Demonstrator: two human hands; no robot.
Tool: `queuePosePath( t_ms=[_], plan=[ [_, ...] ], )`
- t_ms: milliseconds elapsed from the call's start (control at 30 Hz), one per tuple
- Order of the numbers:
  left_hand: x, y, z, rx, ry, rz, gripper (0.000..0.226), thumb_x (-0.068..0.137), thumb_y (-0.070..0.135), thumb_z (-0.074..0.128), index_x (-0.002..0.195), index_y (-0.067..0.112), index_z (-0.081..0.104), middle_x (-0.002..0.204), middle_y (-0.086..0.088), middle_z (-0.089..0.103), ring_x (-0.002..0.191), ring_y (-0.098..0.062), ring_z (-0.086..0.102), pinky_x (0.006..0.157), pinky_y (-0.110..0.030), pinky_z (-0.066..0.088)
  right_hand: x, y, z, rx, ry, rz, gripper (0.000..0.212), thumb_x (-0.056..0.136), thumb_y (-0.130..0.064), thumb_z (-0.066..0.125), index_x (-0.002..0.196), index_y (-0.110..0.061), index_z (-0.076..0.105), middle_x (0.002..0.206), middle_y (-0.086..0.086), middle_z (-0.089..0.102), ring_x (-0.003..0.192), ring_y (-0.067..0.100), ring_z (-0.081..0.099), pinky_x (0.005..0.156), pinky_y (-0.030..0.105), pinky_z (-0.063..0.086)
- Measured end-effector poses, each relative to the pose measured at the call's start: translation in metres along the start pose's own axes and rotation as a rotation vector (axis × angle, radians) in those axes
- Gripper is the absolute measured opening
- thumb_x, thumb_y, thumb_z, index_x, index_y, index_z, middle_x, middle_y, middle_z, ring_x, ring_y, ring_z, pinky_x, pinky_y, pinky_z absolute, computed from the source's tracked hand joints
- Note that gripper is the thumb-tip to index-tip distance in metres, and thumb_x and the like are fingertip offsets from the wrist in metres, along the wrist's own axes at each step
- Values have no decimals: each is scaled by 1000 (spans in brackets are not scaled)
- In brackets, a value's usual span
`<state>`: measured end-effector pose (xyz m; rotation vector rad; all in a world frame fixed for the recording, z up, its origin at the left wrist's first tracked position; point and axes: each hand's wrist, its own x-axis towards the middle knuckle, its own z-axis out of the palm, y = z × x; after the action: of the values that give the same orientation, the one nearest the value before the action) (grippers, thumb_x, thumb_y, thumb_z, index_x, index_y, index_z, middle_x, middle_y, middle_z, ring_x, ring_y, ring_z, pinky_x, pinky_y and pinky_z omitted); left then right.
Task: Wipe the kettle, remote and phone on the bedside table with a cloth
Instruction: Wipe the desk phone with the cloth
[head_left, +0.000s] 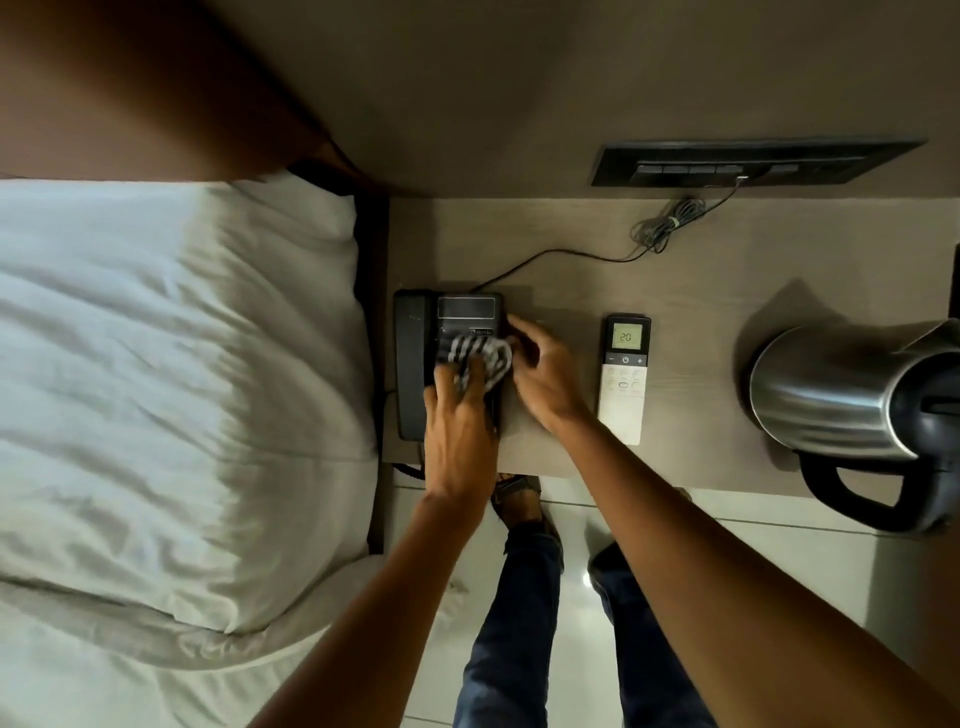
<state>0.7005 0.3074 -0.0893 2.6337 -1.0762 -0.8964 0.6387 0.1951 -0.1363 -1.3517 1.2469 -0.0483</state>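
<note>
A black desk phone (415, 343) sits at the left end of the bedside table (701, 291), its handset on the left side. My left hand (457, 431) presses a striped grey-and-white cloth (480, 358) onto the phone's keypad. My right hand (545, 374) rests against the phone's right edge, fingers curled on it. A white remote (623, 384) with a lit display lies to the right of the phone. A steel kettle (841, 395) with a black handle stands at the table's right end.
A bed with a white pillow (171, 374) lies to the left of the table. A phone cord and coiled cable (660, 228) run to a dark wall switch panel (748, 163). My legs and sandalled foot (519, 499) stand on the tiled floor below.
</note>
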Motion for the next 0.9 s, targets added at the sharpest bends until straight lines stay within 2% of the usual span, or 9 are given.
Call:
queuePosePath(
  t_ms=[100,233,333,400,567,600,700,800,900],
  plan=[
    [-22,-6,-3,-19,-60,-25,60,103,-1,52,158,21,44,155,-12,38,134,-33,47,109,-46,53,12,-3,-3,54,12,16,44,109,-25,56,152,-15,56,154,12,59,138,28,60,112,34,50],
    [20,3,-21,-32,69,12,51,100,-2,55,148,14,55,146,-11,46,122,-29,51,96,-43,59,18,-6,-4,13,28,-32,43,108,-27,60,146,-7,61,143,14,67,134,28,63,105,28,51],
    [45,7,-20,28,83,-8,58,102,-2,51,156,16,45,153,-14,39,130,-34,47,106,-45,55,22,-7,-3,37,48,26,46,106,-26,62,146,-2,59,142,17,67,133,30,64,109,38,53],
    [34,6,-12,63,43,-20,63,102,0,52,161,17,37,160,-15,31,138,-35,43,111,-46,53,23,-9,-2,16,80,8,47,105,-26,65,145,-4,61,142,16,68,133,28,64,112,38,52],
    [-14,-7,-3,-48,-31,-115,56,103,0,53,156,16,46,151,-14,40,129,-32,51,104,-44,57,23,-14,0,39,76,23,45,104,-27,66,144,-7,63,133,18,72,121,32,71,101,48,59],
    [-15,-8,-6,-61,-38,-120,53,102,0,54,153,16,50,149,-13,42,126,-32,54,102,-43,59,23,-15,1,47,72,33,45,105,-27,66,145,-7,63,133,19,72,121,32,70,101,47,60],
    [9,-2,-18,-148,51,-64,47,100,-3,55,145,13,55,143,-10,44,115,-29,60,90,-41,63,21,-15,0,2,83,1,42,106,-26,63,142,-4,63,136,17,71,127,29,67,99,26,51],
    [48,4,-24,-57,159,-38,49,102,0,53,149,13,53,145,-11,44,121,-28,53,92,-37,61,20,-10,1,53,50,2,38,108,-24,60,136,1,66,128,20,74,121,35,71,97,36,58],
    [46,4,-11,62,101,-52,53,104,5,51,156,15,44,156,-13,37,133,-32,48,99,-43,60,20,-13,0,3,73,17,47,106,-29,63,145,-2,60,139,19,69,129,31,66,109,43,55]
  ],
)
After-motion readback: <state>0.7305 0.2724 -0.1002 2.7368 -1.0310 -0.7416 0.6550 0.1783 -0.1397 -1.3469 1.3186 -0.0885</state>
